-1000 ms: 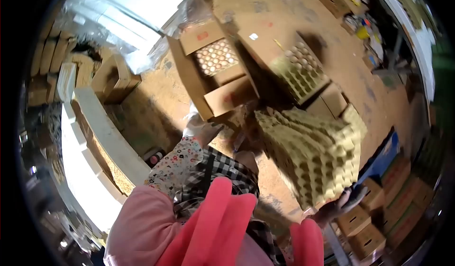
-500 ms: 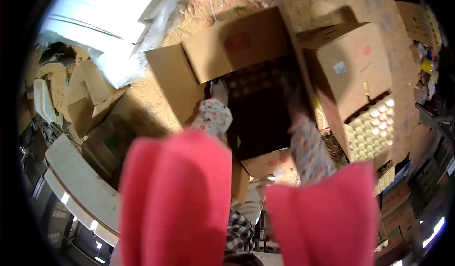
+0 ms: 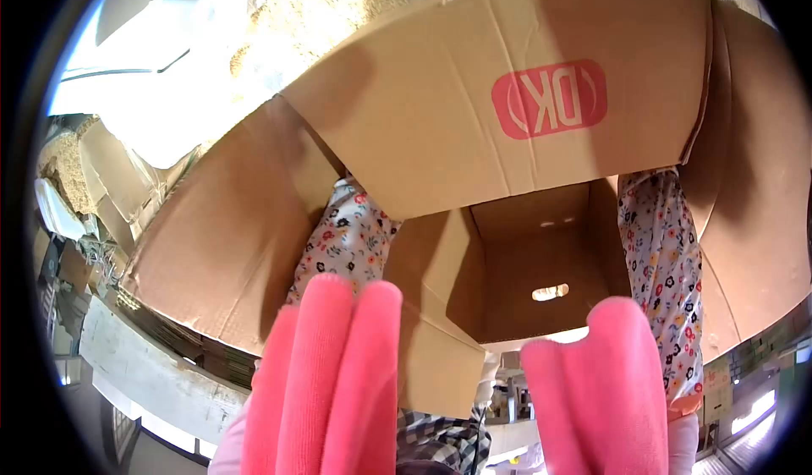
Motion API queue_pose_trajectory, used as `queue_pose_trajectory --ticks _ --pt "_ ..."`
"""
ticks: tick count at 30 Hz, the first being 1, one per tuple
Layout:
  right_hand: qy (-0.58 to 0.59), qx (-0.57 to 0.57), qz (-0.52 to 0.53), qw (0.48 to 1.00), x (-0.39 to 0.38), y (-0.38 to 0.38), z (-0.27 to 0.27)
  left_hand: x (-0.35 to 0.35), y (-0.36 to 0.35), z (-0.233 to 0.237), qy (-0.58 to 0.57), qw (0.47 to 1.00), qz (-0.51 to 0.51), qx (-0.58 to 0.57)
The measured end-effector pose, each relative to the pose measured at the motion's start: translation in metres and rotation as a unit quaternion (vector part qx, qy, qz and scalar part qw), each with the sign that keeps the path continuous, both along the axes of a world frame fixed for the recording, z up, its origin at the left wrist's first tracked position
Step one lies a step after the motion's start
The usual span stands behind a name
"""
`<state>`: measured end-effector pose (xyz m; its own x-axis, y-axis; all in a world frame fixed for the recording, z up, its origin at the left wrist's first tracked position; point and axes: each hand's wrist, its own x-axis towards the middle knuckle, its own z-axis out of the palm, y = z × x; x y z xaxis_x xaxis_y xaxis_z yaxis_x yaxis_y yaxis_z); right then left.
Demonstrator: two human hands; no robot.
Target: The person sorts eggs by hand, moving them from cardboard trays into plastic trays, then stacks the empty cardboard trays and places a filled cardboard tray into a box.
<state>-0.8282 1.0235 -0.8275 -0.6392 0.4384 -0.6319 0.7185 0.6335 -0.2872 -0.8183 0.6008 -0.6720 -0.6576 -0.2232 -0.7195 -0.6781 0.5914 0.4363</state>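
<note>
Cardboard box, head view: open, flaps spread, filling the frame; the left sleeve and right sleeve pass behind its logo-marked flap on either side of its cavity, hiding both hands, so whether the fingers are apart or clamped cannot be told.

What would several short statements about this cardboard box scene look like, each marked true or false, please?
1. The logo on the flap is red. True.
2. The left sleeve and the right sleeve both reach into the cardboard box. True.
3. Both hands show plainly. False: the flap hides them.
4. The box's inner wall is solid. False: a slot in it lets light through.
5. The cloth at the bottom edge is blue. False: it is pink.
</note>
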Motion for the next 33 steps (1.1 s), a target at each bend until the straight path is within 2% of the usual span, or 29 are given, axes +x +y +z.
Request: queue_pose_trajectory --ticks 7,13,16,21,23,25,26,27,28,29,30,33 --pt "0.022 -0.011 0.0 1.0 0.007 0.006 0.011 0.05 -0.05 0.084 -0.07 0.997 0.003 -0.022" --pt "0.095 -0.055 -0.06 0.992 0.024 0.01 0.088 0.078 -0.079 0.175 -0.101 0.994 -0.007 -0.029" --pt "0.138 -0.133 -0.127 0.973 0.052 -0.005 0.178 0.087 -0.093 0.228 -0.126 0.991 -0.023 -0.028" --pt "0.131 -0.263 -0.215 0.931 0.116 -0.056 0.382 0.088 -0.1 0.293 -0.144 0.987 -0.062 0.019" --pt "0.113 -0.283 -0.273 0.912 0.144 -0.071 0.454 0.081 -0.093 0.318 -0.157 0.98 -0.108 0.049" --pt "0.107 -0.3 -0.351 0.881 0.158 -0.076 0.497 0.062 -0.083 0.326 -0.17 0.967 -0.166 0.09" --pt "0.088 -0.279 -0.37 0.882 0.178 -0.08 0.553 0.059 -0.078 0.341 -0.177 0.957 -0.201 0.108" --pt "0.089 -0.262 -0.395 0.876 0.196 -0.083 0.585 0.054 -0.075 0.351 -0.181 0.948 -0.231 0.124" --pt "0.154 -0.261 -0.457 0.836 0.216 -0.101 0.602 0.05 -0.068 0.358 -0.182 0.937 -0.262 0.143" --pt "0.163 -0.272 -0.502 0.805 0.23 -0.109 0.633 0.05 -0.064 0.369 -0.183 0.925 -0.296 0.151" --pt "0.221 -0.31 -0.58 0.72 0.241 -0.123 0.661 0.048 -0.058 0.38 -0.179 0.915 -0.324 0.162" --pt "0.356 -0.397 -0.651 0.54 0.296 -0.158 0.768 0.06 -0.009 0.402 -0.154 0.869 -0.43 0.189"
